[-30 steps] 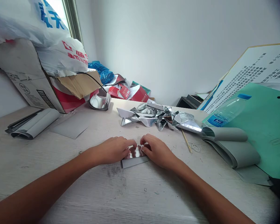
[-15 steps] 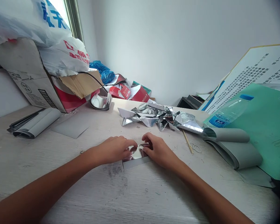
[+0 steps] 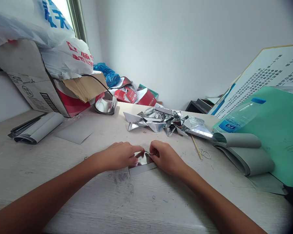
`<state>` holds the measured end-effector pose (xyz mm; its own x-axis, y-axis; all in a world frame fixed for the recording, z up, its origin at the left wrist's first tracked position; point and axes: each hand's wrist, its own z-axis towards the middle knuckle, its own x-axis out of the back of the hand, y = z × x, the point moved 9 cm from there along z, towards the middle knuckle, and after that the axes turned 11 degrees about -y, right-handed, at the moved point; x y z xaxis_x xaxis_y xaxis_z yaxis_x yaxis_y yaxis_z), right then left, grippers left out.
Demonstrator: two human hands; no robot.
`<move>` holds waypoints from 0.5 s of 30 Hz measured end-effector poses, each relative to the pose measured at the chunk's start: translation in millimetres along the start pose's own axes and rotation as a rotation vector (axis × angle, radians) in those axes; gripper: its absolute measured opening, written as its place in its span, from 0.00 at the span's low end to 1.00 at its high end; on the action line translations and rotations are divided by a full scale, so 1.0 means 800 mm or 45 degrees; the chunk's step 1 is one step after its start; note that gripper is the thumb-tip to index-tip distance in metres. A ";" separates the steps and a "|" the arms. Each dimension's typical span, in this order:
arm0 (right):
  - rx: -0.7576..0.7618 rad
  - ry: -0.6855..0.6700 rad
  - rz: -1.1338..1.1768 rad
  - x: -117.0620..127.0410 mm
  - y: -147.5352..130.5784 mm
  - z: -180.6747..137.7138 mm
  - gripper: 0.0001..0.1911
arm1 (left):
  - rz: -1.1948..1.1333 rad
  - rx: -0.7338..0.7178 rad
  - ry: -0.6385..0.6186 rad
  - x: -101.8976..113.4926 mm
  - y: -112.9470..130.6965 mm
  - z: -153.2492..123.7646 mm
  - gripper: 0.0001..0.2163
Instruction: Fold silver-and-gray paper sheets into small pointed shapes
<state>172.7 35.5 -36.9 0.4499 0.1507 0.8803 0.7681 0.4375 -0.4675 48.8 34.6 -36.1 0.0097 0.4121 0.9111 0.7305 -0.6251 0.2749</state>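
Note:
A small sheet of silver foil paper (image 3: 142, 159) lies on the table in front of me, its grey edge folded up along the near side. My left hand (image 3: 120, 156) presses on its left part, index finger reaching along the far edge and thumb on the shiny face. At the far right corner, my right hand (image 3: 164, 156) pinches the paper between thumb and curled fingers. The corner itself is hidden by those fingers. Beyond both hands lies a pile of folded foil shapes (image 3: 158, 123).
Rolled grey sheets (image 3: 42, 126) and a single flat sheet (image 3: 75, 131) lie left. To the right are a curled stack of sheets (image 3: 249, 152), a water bottle (image 3: 241, 115), a wooden stick (image 3: 196, 148) and a rubber band (image 3: 206, 154). A cardboard box (image 3: 31, 87) stands back left.
My right hand's fingers have curled in and closed tighter on the foil paper's corner. My left hand has hardly moved.

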 end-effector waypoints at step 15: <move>-0.075 -0.205 -0.200 0.001 0.007 -0.006 0.08 | -0.039 0.066 -0.002 -0.002 -0.008 0.001 0.14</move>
<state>179.2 33.7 -39.1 0.2482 0.2262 0.9419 0.8504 0.4148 -0.3237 45.1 38.4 -39.6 -0.0124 0.4315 0.9020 0.7647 -0.5771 0.2866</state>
